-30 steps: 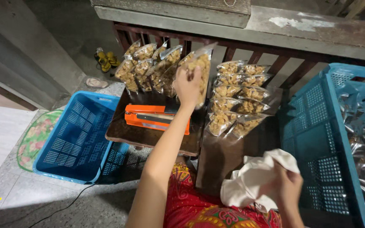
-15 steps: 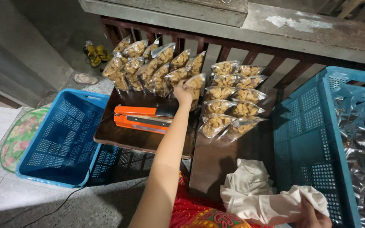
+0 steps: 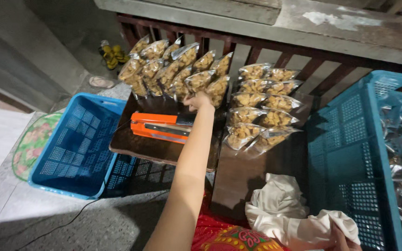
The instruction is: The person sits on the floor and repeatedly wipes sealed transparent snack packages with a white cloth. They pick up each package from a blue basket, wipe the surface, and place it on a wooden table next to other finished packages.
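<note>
At the far left a blue basket [image 3: 73, 144] is sitting on the floor beside the surface [image 3: 164, 148]. On the surface's left half an orange heat sealer [image 3: 161, 128] is lying just in front of a leaning row of clear snack bags [image 3: 177, 69], roughly a dozen, though the overlap is hiding the exact count. The left hand [image 3: 198, 101] is reaching across the sealer to the row's right end; its fingers are curled against the lowest bag [image 3: 217, 90], and I cannot tell whether they are gripping it or letting go. This looks like the step of setting a sealed bag into the row; the next move would call for drawing the arm back over the sealer without knocking the bags. Further right about eight more bags [image 3: 261, 104] are lying in two columns. Near the surface's front right corner the right hand [image 3: 343, 237] is closing on one white cloth [image 3: 294, 218]. A teal crate [image 3: 373, 153] is standing at the far right.
</note>
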